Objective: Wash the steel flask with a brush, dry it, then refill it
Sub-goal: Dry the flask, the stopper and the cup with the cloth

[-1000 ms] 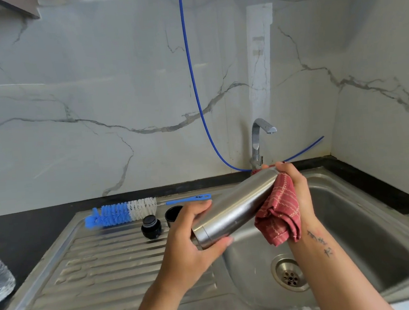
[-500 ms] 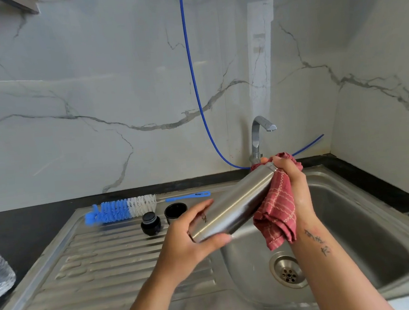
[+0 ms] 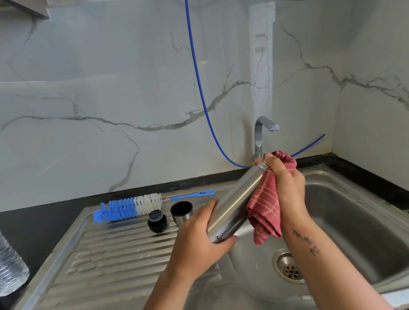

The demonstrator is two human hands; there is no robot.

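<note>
Your left hand grips the base of the flask, held tilted over the sink. Your right hand clutches the red cloth against its neck.

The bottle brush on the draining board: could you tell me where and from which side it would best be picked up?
Probably by the thin blue handle, coming from above. The brush lies flat along the back of the draining board, bristles to the left, and the handle end is bare, clear of the black cap and small cup in front.
</note>
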